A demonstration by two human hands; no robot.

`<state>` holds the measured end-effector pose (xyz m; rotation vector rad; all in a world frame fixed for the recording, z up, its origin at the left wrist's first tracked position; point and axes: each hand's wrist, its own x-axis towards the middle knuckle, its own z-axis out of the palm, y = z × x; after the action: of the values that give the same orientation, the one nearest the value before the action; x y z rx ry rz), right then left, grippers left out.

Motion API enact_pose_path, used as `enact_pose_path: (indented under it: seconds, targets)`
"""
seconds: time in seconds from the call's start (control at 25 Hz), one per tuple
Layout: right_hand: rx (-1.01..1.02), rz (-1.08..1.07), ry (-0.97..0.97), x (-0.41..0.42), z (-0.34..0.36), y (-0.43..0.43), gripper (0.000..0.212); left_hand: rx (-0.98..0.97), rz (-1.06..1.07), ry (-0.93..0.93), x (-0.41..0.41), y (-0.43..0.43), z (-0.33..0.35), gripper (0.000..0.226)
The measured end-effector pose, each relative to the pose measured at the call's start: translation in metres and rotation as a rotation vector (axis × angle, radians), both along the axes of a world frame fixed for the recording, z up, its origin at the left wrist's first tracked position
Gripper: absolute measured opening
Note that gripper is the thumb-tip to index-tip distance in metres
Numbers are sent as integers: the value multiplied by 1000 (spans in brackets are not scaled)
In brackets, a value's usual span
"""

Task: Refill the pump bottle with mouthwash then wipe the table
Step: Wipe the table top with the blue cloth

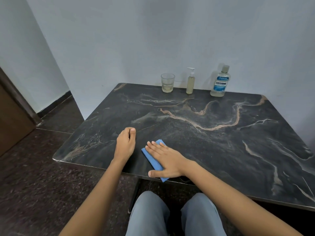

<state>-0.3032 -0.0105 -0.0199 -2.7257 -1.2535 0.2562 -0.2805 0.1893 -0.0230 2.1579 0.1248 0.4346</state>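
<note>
Cloth point(152, 161), blue and folded, shows only in part: most of it lies under the right hand point(167, 160), with one corner poking out past the fingertips and another jutting over the near edge of the table point(204, 137) below the thumb. The table's right corner is cut off by the frame. The left hand point(125, 143) is seen from the back, so its fingertips are tucked out of sight beneath it.

The right hand lies flat, fingers straight and close together, thumb spread towards the table edge, palm pressing the cloth onto the dark marbled top. The left hand rests on the table just beside it, apart from the cloth, fingers curled under into a loose fist with the thumb against the forefinger; nothing shows in its grasp.

Along the far edge by the wall, well apart from both hands, stand three upright things in a row: a glass point(167, 82) with a little pale liquid at the bottom, the pump bottle point(190, 84) with yellowish liquid up to its neck, pump head on, and the mouthwash bottle point(220, 82), capped, its outline slightly blurred
</note>
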Motion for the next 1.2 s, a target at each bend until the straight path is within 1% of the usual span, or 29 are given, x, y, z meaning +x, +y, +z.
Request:
enact_pose_path:
  seconds: [0.12, 0.24, 0.32, 0.4, 0.48, 0.56, 0.72, 0.8, 0.96, 1.08, 1.2]
  targets:
    - [-4, 29, 53, -13, 6, 2, 88, -7, 4, 4, -11, 6, 2, 33]
    - [-71, 54, 82, -28, 11, 8, 88, -36, 10, 22, -16, 9, 3, 33]
    - [-103, 67, 102, -43, 19, 15, 84, -56, 10, 26, -16, 11, 4, 33]
    - [-123, 110, 186, -55, 32, 21, 78, -65, 19, 23, -14, 13, 5, 33]
    - [-86, 139, 318, -54, 54, 24, 70, -73, 34, 21, -10, 17, 6, 33]
    - [-3, 142, 319, -42, 81, 26, 66, -80, 50, 19, -4, 24, 8, 33]
    - [253, 94, 159, 7, 136, 33, 58, -99, 75, 12, 13, 41, 13, 31]
    - [348, 19, 100, 41, 151, 38, 54, -116, 72, 11, 24, 50, 12, 31]
    - [435, -222, 8, 128, 144, 54, 40, -79, 103, 47, 61, 62, 10, 36]
    - [538, -378, -22, 195, 129, 73, 37, -22, 80, 78, 101, 66, 9, 37]
    - [579, -482, -55, 249, 111, 87, 33, 77, 34, 62, 144, 65, 7, 33]
